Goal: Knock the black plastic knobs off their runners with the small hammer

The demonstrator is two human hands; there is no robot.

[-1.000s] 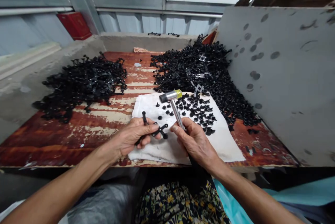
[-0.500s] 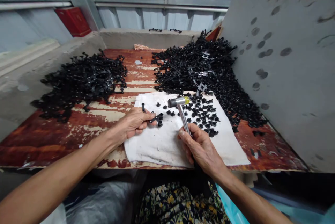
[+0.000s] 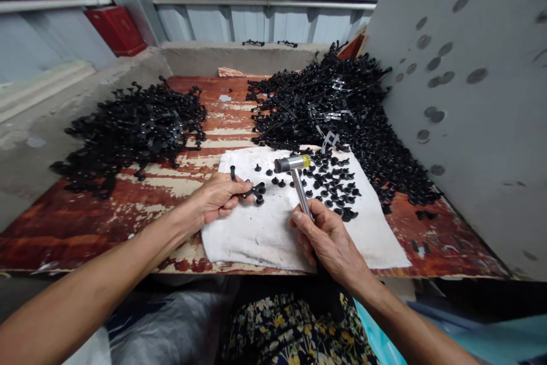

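Note:
My left hand (image 3: pixel 222 197) is closed on a black bracket with round ends (image 3: pixel 257 190), held low over the left part of a white cloth (image 3: pixel 273 242). One end of the bracket sticks up behind my fingers. My right hand (image 3: pixel 322 228) grips a small mallet (image 3: pixel 294 164) by its handle. The mallet has a metal head with one black face and one yellow face, raised above the cloth. Many loose black round-based caps (image 3: pixel 335 188) lie on the cloth beyond and to the right of the mallet.
A heap of black brackets (image 3: pixel 145 126) lies at the left of the worn red-brown table (image 3: pixel 231 120). A larger black heap (image 3: pixel 307 97) fills the back right, against a grey spotted panel (image 3: pixel 465 126). A red box (image 3: pixel 116 31) stands on the ledge at back left.
The view has shifted slightly. Both hands keep nearly the same place and grip, and the mallet stays raised over the cloth.

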